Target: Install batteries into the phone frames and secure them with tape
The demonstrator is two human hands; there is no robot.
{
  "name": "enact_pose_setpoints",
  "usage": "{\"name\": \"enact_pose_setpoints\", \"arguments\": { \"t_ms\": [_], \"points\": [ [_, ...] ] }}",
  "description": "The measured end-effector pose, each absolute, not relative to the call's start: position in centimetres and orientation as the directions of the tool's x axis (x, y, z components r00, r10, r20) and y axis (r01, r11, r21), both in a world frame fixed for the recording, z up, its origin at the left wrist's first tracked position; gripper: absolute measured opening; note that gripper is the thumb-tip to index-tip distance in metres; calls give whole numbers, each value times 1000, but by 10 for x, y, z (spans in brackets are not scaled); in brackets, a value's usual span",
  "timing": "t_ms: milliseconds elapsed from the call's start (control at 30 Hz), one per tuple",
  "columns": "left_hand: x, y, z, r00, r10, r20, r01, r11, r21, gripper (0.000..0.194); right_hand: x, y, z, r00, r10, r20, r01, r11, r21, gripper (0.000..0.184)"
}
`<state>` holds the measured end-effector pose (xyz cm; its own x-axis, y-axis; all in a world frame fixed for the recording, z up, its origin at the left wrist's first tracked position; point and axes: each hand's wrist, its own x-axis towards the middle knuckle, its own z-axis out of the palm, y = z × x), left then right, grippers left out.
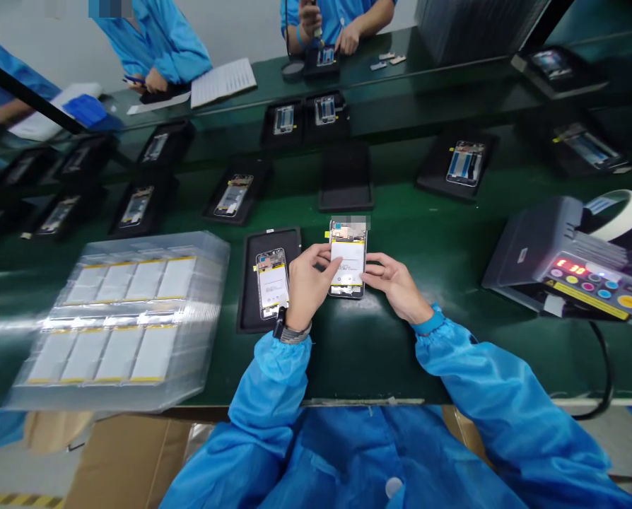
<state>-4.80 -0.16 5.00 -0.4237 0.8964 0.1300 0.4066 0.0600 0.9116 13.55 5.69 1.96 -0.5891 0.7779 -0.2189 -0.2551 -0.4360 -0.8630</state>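
An open-backed phone with a white battery in it is held upright in front of me, above the green bench. My left hand grips its left edge, the thumb lying over the battery and the fingers behind. At the lower right edge, my right hand pinches the phone between thumb and fingers. Just left of my left hand, a second open phone with a white battery lies in a black tray. Beyond the held phone is a black tray with no phone in it.
Clear plastic trays of white batteries are stacked at left. A tape dispenser with a lit red display stands at right, its cable hanging over the bench edge. Several black trays with open phones line the conveyor. Co-workers in blue sit opposite.
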Motion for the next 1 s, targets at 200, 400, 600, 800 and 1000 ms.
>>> {"name": "enact_pose_setpoints", "arguments": {
  "t_ms": [200,400,600,800,1000],
  "points": [
    [-46,1,42,-511,848,142,312,28,950,37,138,56,25,-624,758,-191,-254,-428,-867,52],
    [-37,3,27,-274,954,-122,-194,69,979,43,138,60,24,-535,830,-155,-190,-297,-936,50],
    [3,-2,24,-348,932,-103,-163,48,985,38,136,56,24,-345,935,-82,-144,-139,-980,44],
    [25,-4,24,-608,793,-33,-51,2,999,29,135,43,25,-367,930,-10,-80,-42,-996,38],
    [26,-7,24,-609,793,-6,1,9,1000,30,135,39,24,-336,942,20,-39,7,-999,35]
  ]
}}
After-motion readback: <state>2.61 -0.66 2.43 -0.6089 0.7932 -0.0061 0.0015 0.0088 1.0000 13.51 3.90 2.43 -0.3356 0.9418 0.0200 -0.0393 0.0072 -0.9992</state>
